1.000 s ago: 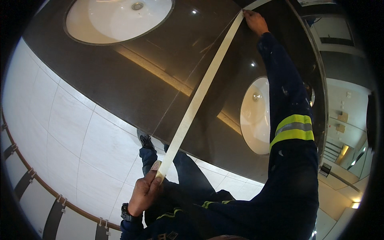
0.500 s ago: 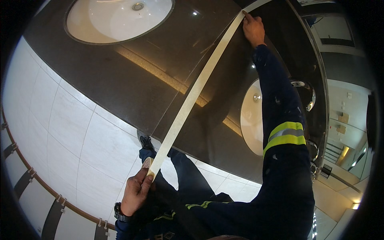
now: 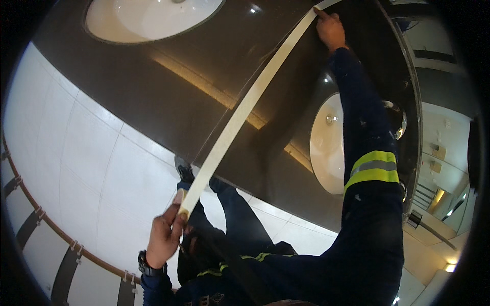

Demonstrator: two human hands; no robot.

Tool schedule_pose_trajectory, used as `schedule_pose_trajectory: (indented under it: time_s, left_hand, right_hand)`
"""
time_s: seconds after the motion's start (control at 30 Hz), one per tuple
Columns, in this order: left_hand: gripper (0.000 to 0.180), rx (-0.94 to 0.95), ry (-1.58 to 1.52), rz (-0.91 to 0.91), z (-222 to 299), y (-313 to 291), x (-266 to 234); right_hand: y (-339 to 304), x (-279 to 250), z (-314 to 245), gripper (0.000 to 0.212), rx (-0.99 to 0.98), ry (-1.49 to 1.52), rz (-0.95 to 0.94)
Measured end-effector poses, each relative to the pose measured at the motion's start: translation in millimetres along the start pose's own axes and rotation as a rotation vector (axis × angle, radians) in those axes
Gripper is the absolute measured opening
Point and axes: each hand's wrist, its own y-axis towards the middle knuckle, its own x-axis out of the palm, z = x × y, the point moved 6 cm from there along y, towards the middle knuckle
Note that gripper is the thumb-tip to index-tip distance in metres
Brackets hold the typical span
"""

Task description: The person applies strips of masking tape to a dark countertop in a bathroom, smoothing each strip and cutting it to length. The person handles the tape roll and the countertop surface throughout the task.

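Observation:
A long pale-yellow strip of masking tape stretches taut across the dark countertop, from the back edge out past the front edge. My left hand is closed on the tape roll in front of the counter, thumb against the strip. Far off at the back, my right hand presses the strip with an outstretched index finger, its other fingers curled and partly hidden. A thin seam line runs in the countertop just left of the tape. Whether the middle of the strip touches the stone I cannot tell.
The dark glossy countertop holds a white oval sink at far left and another sink beneath my right forearm. A chrome tap stands behind that arm. A mirror lines the right; white floor tiles lie left.
My left hand has drawn back slightly down and left with the roll. My right fingertip has slid a little farther along the strip toward the back. The view has shifted slightly.

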Motion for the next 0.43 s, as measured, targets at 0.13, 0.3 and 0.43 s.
schedule_pose_trajectory:
  time_s: [0.13, 0.3, 0.43]
  left_hand:
    - [0.031, -0.052, -0.043, 0.028, 2.0, 3.9, -3.7]
    - [0.032, -0.037, -0.051, 0.038, -6.2, 2.9, -2.9]
    - [0.032, -0.065, 0.028, 0.019, -5.6, 10.2, -4.2]
  right_hand:
    - [-2.0, -1.8, -0.2, 0.044, -0.003, 0.055, 0.008]
    - [-48.3, -34.0, -44.8, 0.041, 0.216, 0.332, 0.219]
    - [-87.4, -56.5, -78.5, 0.043, 0.052, 0.456, 0.161]
